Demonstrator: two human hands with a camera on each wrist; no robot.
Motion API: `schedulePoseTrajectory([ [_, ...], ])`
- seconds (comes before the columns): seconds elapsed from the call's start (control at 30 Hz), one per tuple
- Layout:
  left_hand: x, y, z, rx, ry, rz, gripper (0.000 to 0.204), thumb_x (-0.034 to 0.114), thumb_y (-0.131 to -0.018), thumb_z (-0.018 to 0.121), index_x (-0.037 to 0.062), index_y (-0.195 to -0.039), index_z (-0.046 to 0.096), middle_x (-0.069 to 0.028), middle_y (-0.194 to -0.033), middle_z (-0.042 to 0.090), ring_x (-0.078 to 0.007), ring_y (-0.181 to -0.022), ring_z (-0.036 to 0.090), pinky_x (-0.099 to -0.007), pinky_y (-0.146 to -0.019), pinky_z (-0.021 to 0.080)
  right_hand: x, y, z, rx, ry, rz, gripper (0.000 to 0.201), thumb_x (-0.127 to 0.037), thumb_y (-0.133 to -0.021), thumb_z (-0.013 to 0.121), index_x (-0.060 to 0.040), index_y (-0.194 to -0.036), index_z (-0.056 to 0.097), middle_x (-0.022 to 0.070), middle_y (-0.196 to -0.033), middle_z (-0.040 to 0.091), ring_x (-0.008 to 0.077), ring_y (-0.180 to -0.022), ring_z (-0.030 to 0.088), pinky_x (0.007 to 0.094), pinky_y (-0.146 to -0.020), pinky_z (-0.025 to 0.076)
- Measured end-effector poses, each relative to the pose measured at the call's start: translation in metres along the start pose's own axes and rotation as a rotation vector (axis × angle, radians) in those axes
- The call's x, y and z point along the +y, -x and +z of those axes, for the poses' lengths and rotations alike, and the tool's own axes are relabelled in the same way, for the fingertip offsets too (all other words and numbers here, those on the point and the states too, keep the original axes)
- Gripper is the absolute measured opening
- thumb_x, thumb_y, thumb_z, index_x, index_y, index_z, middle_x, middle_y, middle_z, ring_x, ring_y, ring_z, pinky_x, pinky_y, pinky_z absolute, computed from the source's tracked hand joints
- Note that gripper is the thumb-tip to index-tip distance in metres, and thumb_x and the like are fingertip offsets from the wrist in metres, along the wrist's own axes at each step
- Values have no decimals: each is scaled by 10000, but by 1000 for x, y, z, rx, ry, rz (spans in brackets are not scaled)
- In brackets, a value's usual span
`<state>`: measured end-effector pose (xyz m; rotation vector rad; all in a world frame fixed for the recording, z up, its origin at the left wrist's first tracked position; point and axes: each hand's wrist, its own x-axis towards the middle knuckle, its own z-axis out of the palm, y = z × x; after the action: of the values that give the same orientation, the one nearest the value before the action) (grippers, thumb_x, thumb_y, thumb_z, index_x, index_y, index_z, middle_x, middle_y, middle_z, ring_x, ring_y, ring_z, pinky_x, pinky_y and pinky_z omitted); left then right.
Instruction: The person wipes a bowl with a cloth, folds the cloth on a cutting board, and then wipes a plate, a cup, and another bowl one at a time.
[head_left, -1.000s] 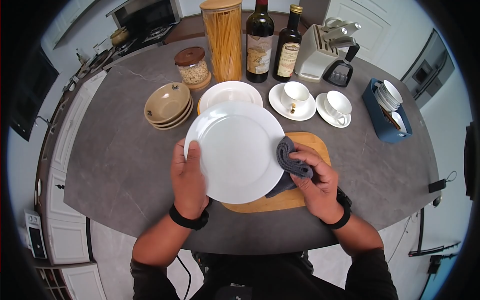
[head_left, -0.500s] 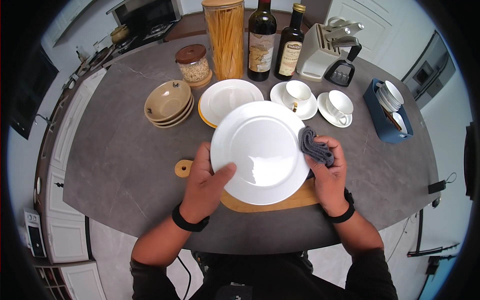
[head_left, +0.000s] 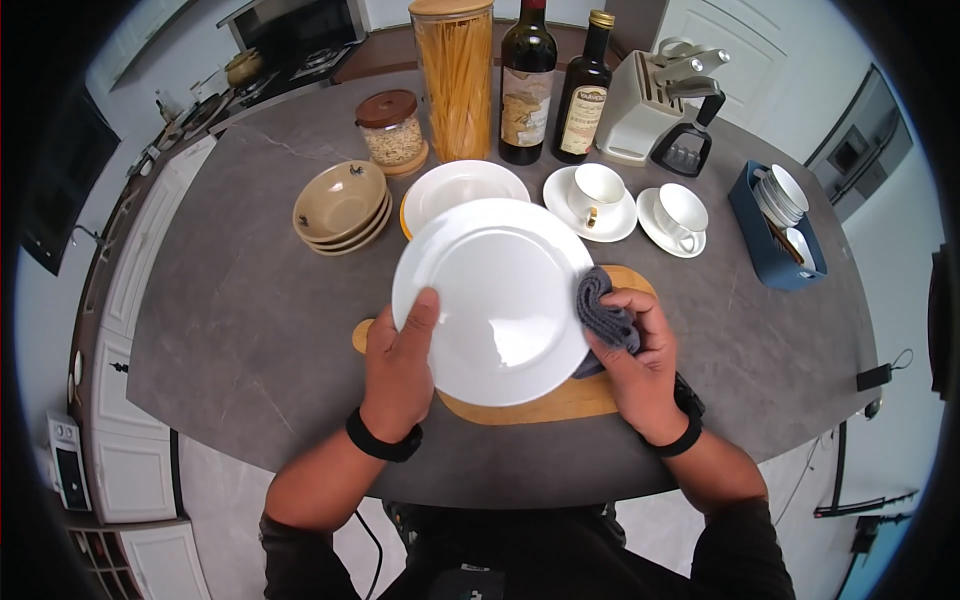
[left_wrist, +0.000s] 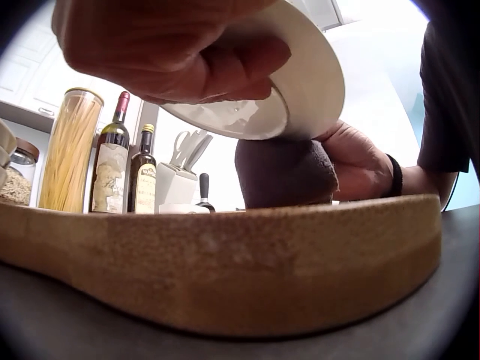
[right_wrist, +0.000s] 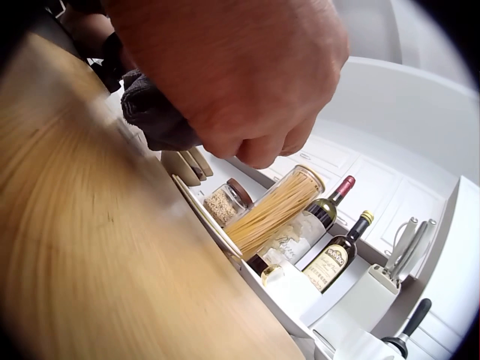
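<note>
White plate (head_left: 480, 290) is up off the table (head_left: 230, 330), tilted, above the wooden board (head_left: 530, 409). Left hand (head_left: 398, 365) clamps its left rim, thumb on the face. Right hand (head_left: 648, 368) grips a bunched grey cloth (head_left: 606, 315) against the right rim. Far side: second plate (head_left: 465, 184) behind it, stacked brown bowls (head_left: 340, 203) left, two white cups (head_left: 680, 207) on saucers (head_left: 558, 206) right.

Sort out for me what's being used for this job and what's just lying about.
In use:
white plate, held up
gray cloth

Seemingly just lying about:
wooden board
other plates, though possibly part of it
brown bowls
white cups
pasta jar
grain jar
dark bottles
knife block
blue basket
</note>
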<state>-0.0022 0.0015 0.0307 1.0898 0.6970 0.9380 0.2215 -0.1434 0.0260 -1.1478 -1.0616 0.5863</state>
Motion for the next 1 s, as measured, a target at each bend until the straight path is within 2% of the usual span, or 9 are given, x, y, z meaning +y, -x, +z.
schedulePoseTrajectory([
  [0.1,2,4,4,15,-19,109,506,406,-1154,609,-47,-1378,643,-67,-1219,741,-111,-1083,675,-277,-953,542,2,7,9,-23,-92,14,439,147,-965,700,-52,-1334,570,34,-1238,671,87,-1156,631,264,-1039,502],
  [0.23,3,8,2,-85,-135,138,529,429,-1152,606,-38,-1399,635,-66,-1223,736,-108,-1104,667,-269,-960,535,5,0,0,22,33,-55,412,151,-969,699,-71,-1286,557,30,-1216,670,83,-1126,637,257,-1003,502],
  [0.3,8,9,0,-223,-154,5,563,459,-1153,591,-33,-1425,624,-60,-1227,728,-107,-1117,657,-276,-978,528,6,-5,-7,43,30,-43,395,149,-974,689,-74,-1276,566,26,-1212,669,80,-1115,636,251,-992,497],
  [0.43,13,8,-3,-315,-189,-38,594,485,-1154,577,-31,-1448,611,-54,-1241,719,-108,-1122,650,-286,-989,524,3,-10,-13,82,-12,-15,360,135,-974,675,-75,-1251,582,8,-1195,655,67,-1062,615,237,-972,488],
  [0.5,16,6,-2,-344,-178,-97,602,446,-1128,642,-64,-1445,606,-93,-1276,734,-153,-1128,703,-305,-1000,550,2,-11,-14,79,-15,-18,358,125,-971,684,-78,-1249,584,5,-1192,644,61,-1050,600,231,-960,485],
  [0.6,18,7,-1,-292,-233,-126,571,465,-1160,572,-38,-1424,632,-59,-1247,720,-108,-1113,650,-297,-984,530,10,-7,-16,52,19,12,364,108,-975,698,-79,-1263,579,7,-1206,633,63,-1079,588,237,-967,480],
  [0.73,7,1,-7,-206,-173,-136,554,446,-1159,581,-47,-1401,652,-67,-1221,737,-112,-1089,665,-294,-966,538,10,2,1,34,34,14,411,52,-1011,725,-88,-1344,529,11,-1257,606,79,-1130,567,255,-1000,468],
  [0.8,4,0,-4,-75,-60,-92,562,449,-1152,596,-61,-1378,664,-84,-1192,755,-120,-1073,684,-281,-946,543,9,5,4,18,-6,33,432,53,-1017,721,-91,-1364,508,17,-1269,594,81,-1137,562,255,-1003,467],
  [1.0,6,0,1,-34,-7,9,579,470,-1146,600,-66,-1356,666,-105,-1211,752,-125,-1082,692,-271,-942,544,6,14,15,-74,-41,17,475,112,-1000,696,-92,-1355,454,39,-1272,546,95,-1153,545,262,-1000,476],
])
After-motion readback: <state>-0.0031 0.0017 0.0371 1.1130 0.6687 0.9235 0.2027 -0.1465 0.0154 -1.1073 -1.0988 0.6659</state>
